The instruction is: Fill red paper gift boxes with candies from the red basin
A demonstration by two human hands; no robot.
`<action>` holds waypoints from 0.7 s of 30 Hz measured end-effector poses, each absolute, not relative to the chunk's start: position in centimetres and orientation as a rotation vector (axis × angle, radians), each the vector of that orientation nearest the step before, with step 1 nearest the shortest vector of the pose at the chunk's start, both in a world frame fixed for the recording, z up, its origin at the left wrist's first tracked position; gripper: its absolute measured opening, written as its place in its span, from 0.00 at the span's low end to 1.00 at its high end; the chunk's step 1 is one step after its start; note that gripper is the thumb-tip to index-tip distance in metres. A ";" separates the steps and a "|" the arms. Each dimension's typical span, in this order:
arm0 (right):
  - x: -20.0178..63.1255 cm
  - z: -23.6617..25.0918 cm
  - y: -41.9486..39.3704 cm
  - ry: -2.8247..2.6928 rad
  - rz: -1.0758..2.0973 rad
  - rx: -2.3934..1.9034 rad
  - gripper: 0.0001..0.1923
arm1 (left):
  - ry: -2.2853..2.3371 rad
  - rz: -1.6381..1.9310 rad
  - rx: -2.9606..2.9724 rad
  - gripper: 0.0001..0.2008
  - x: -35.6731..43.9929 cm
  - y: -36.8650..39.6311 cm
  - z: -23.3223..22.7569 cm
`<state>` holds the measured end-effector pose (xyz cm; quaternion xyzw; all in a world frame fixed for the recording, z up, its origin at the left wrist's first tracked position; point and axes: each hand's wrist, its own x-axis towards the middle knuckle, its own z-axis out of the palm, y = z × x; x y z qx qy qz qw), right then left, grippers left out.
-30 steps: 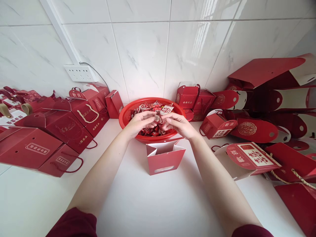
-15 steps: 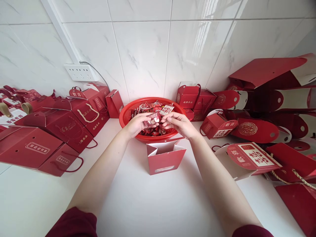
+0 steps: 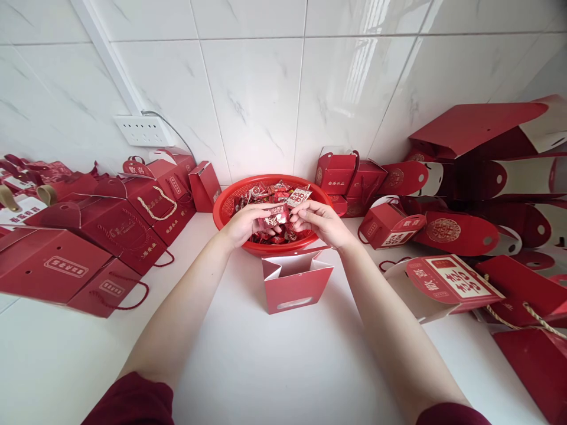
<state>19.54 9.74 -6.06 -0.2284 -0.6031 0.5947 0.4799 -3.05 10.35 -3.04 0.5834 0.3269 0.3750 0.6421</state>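
Over the red basket [image 3: 230,203], the left hand [image 3: 245,223] pinches a red candy packet [image 3: 274,219]; the right hand [image 3: 321,223], fingers curled, touches it. The open gift box [image 3: 296,286] just in front of the basket looks unfilled, though its inside is hidden.

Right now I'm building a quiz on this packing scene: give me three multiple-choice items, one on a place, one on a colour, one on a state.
1. Where does the open gift bag stand?
A. in front of the basket, nearer the person
B. inside the basket
C. on the wall socket

2. What colour is the basket?
A. blue
B. red
C. green

3. What is the state of the left hand?
A. flat on the counter
B. pinching a wrapped candy over the basket
C. gripping a rope handle

Answers:
1 A: the bag sits on the white counter between the basket and the person's arms.
2 B: its rim and mesh wall are red.
3 B: the thumb and fingers close on a red wrapped candy, and the right hand meets it there.
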 end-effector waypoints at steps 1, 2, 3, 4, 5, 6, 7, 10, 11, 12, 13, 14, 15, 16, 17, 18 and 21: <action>19.5 -6.1 9.7 -1.461 1.454 -0.553 0.13 | 0.751 0.852 1.336 0.22 -3.0 10.3 -3.0; 19.5 -6.0 9.7 -1.450 1.453 -0.546 0.13 | 0.753 0.849 1.340 0.22 -3.0 10.3 -3.0; 19.5 -6.0 9.7 -1.443 1.450 -0.539 0.13 | 0.751 0.845 1.343 0.21 -3.0 10.3 -3.1; 19.5 -6.0 9.7 -1.439 1.445 -0.532 0.13 | 0.747 0.843 1.342 0.21 -2.9 10.3 -3.1; 19.5 -5.9 9.6 -1.440 1.435 -0.527 0.13 | 0.742 0.844 1.340 0.21 -2.9 10.3 -3.1; 19.5 -5.9 9.6 -1.446 1.423 -0.527 0.13 | 0.739 0.849 1.337 0.21 -2.9 10.2 -3.1; 19.5 -5.9 9.5 -1.458 1.410 -0.532 0.14 | 0.738 0.853 1.337 0.21 -2.9 10.2 -3.1; 19.4 -5.8 9.4 -1.504 1.384 -0.549 0.17 | 0.740 0.862 1.340 0.23 -2.9 10.1 -3.0; 19.4 -5.8 9.3 -1.523 1.378 -0.547 0.19 | 0.746 0.862 1.340 0.23 -2.9 10.0 -3.0; 19.4 -5.7 9.2 -1.542 1.367 -0.538 0.20 | 0.754 0.861 1.343 0.24 -2.9 10.0 -3.0; 19.4 -5.7 9.2 -1.565 1.352 -0.527 0.22 | 0.762 0.861 1.348 0.24 -2.9 9.9 -2.9; 19.4 -5.7 9.1 -1.598 1.334 -0.517 0.23 | 0.767 0.860 1.356 0.24 -2.9 9.9 -2.9; 19.4 -5.6 9.0 -1.642 1.313 -0.510 0.24 | 0.768 0.859 1.366 0.24 -2.8 9.9 -2.8; 19.3 -5.6 9.0 -1.694 1.289 -0.508 0.23 | 0.764 0.854 1.374 0.25 -2.8 9.9 -2.8; 19.3 -5.6 8.9 -1.746 1.265 -0.509 0.23 | 0.758 0.847 1.380 0.25 -2.8 9.8 -2.8; 19.2 -5.6 9.0 -1.790 1.240 -0.516 0.22 | 0.757 0.839 1.384 0.25 -2.8 9.8 -2.7; 19.1 -5.8 9.1 -1.803 1.180 -0.564 0.20 | 0.786 0.806 1.402 0.24 -2.8 9.8 -2.7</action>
